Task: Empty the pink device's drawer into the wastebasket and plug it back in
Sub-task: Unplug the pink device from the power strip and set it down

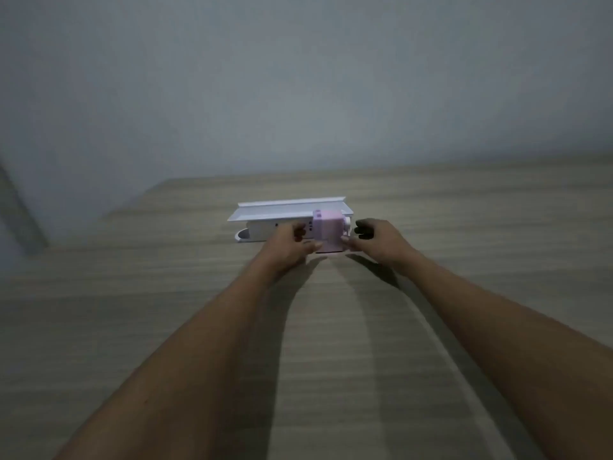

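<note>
A small pink box-shaped device (326,231) stands on the wooden table, far out in front of me. My left hand (289,245) is against its left side, thumb touching the lower front corner. On the right side, my right hand (376,239) has its thumb pressed to the lower front and its fingers curled near a whitish knob (347,224). Both hands grip the device between them. Its drawer is not distinguishable in the blur. No wastebasket is in view.
A white rack or shelf-like object (275,214) lies just behind and left of the device, touching or nearly touching it. The wooden table (166,310) ends at a pale wall behind. The table's left edge runs diagonally at the far left.
</note>
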Demonstrator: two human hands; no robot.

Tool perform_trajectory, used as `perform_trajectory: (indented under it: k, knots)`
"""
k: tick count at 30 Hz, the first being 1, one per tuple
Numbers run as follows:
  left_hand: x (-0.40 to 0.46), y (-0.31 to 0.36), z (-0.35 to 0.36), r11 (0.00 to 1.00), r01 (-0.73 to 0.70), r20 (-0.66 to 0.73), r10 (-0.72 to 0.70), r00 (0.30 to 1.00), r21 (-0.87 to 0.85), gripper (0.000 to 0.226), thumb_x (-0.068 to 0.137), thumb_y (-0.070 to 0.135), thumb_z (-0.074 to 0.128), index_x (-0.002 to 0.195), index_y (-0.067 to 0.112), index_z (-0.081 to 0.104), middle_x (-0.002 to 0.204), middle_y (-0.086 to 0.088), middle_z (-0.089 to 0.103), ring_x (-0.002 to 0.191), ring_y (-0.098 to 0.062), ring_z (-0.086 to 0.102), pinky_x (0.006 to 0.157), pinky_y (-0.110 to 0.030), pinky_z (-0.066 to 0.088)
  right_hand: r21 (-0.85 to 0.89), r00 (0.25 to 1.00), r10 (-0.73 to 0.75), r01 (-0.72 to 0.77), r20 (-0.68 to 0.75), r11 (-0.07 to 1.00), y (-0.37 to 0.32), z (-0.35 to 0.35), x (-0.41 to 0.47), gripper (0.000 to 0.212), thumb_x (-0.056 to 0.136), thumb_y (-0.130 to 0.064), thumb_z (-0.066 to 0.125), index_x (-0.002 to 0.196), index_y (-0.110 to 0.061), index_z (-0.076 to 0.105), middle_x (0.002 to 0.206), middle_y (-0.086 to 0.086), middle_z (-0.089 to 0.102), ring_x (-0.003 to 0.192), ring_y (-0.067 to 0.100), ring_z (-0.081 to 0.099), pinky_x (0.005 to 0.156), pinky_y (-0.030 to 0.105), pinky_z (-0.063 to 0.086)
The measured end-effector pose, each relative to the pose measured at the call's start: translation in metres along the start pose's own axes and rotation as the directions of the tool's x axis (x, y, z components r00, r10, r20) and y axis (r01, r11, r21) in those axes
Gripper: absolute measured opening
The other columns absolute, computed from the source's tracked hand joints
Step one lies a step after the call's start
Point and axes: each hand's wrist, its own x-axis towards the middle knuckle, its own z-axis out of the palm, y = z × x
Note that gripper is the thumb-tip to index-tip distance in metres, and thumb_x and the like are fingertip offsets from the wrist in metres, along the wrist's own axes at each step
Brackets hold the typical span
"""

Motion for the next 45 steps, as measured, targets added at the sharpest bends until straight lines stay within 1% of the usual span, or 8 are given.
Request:
perform_trajectory:
  k: [5, 11, 16, 22, 27, 35, 42, 45]
  knots:
    - [0.018, -0.007, 0.006, 0.996, -0.036, 0.069, 0.042, 0.997, -0.087, 0.062, 0.087, 0.002, 0.074, 0.145, 0.003, 0.053, 0.135, -0.011, 0.067, 0.106, -0.014, 0.067, 0.083, -0.019, 0.057, 0.197, 0.995, -0.069, 0.054, 0.072, 0.979, 0.01, 0.007, 0.013, 0.037, 0.083, -0.004, 0.08, 0.118, 0.0, 0.07, 0.1, 0.008, 0.072, 0.093, 0.02, 0.067, 0.093, 0.041, 0.056]
    - [0.021, -0.01, 0.01, 0.99, -0.016, 0.044, 0.022, 0.999, -0.141, 0.06, 0.087, -0.003, 0.071, 0.145, 0.002, 0.053, 0.134, -0.015, 0.067, 0.121, -0.027, 0.065, 0.104, -0.044, 0.054, 0.261, 0.994, -0.07, 0.046, 0.085, 0.964, 0.007, 0.013, 0.011, 0.045, 0.081, 0.002, 0.079, 0.124, 0.001, 0.066, 0.104, 0.006, 0.072, 0.093, 0.016, 0.068, 0.077, 0.019, 0.058]
    - [0.007, -0.001, 0.001, 0.991, -0.036, 0.056, 0.044, 0.997, -0.131, 0.061, 0.084, -0.001, 0.076, 0.142, 0.003, 0.056, 0.132, -0.013, 0.068, 0.112, -0.019, 0.066, 0.093, -0.028, 0.057, 0.296, 0.99, -0.034, -0.007, 0.134, 0.955, -0.007, 0.004, -0.002, 0.045, 0.078, 0.003, 0.081, 0.12, 0.006, 0.066, 0.107, 0.02, 0.073, 0.094, 0.025, 0.067, 0.088, 0.038, 0.058]
    - [-0.037, 0.032, -0.02, 0.991, -0.07, 0.008, 0.071, 0.997, -0.112, 0.056, 0.081, -0.005, 0.078, 0.134, -0.007, 0.06, 0.129, -0.021, 0.069, 0.119, -0.032, 0.068, 0.1, -0.037, 0.056, 0.238, 0.988, -0.079, 0.046, 0.13, 0.97, -0.047, -0.02, -0.039, 0.042, 0.079, -0.002, 0.082, 0.117, 0.008, 0.067, 0.116, 0.028, 0.071, 0.097, 0.026, 0.066, 0.096, 0.045, 0.054]
    - [-0.087, 0.063, -0.038, 0.986, -0.119, -0.008, 0.119, 0.993, -0.113, 0.057, 0.08, -0.003, 0.08, 0.134, -0.007, 0.061, 0.126, -0.019, 0.071, 0.106, -0.024, 0.07, 0.077, -0.015, 0.059, 0.229, 0.98, -0.124, 0.086, 0.154, 0.969, -0.086, -0.044, -0.083, 0.042, 0.081, 0.0, 0.08, 0.12, 0.006, 0.067, 0.118, 0.027, 0.071, 0.099, 0.024, 0.066, 0.099, 0.044, 0.053]
    - [-0.168, 0.086, -0.048, 0.984, -0.111, -0.02, 0.109, 0.994, -0.141, 0.056, 0.078, -0.001, 0.083, 0.13, -0.006, 0.064, 0.123, -0.02, 0.073, 0.116, -0.032, 0.07, 0.09, -0.028, 0.06, 0.254, 0.963, -0.16, 0.103, 0.217, 0.962, -0.116, -0.059, -0.157, 0.04, 0.083, 0.0, 0.079, 0.121, 0.001, 0.068, 0.108, 0.013, 0.072, 0.094, 0.019, 0.066, 0.084, 0.023, 0.055]
    - [-0.233, 0.077, -0.037, 0.982, -0.103, 0.022, 0.107, 0.994, -0.157, 0.054, 0.078, -0.002, 0.082, 0.129, -0.006, 0.065, 0.123, -0.023, 0.072, 0.107, -0.028, 0.07, 0.086, -0.024, 0.059, 0.28, 0.953, -0.168, 0.094, 0.252, 0.955, -0.11, -0.053, -0.222, 0.041, 0.082, 0.004, 0.078, 0.121, -0.001, 0.067, 0.108, 0.012, 0.072, 0.092, 0.019, 0.068, 0.078, 0.017, 0.057]
    - [-0.252, 0.067, -0.031, 0.983, -0.07, 0.04, 0.078, 0.996, -0.172, 0.059, 0.078, -0.003, 0.082, 0.133, -0.005, 0.062, 0.124, -0.025, 0.071, 0.117, -0.036, 0.068, 0.097, -0.037, 0.058, 0.278, 0.95, -0.159, 0.082, 0.267, 0.957, -0.101, -0.045, -0.24, 0.042, 0.082, 0.004, 0.078, 0.122, -0.001, 0.067, 0.111, 0.015, 0.073, 0.093, 0.019, 0.068, 0.078, 0.018, 0.058]
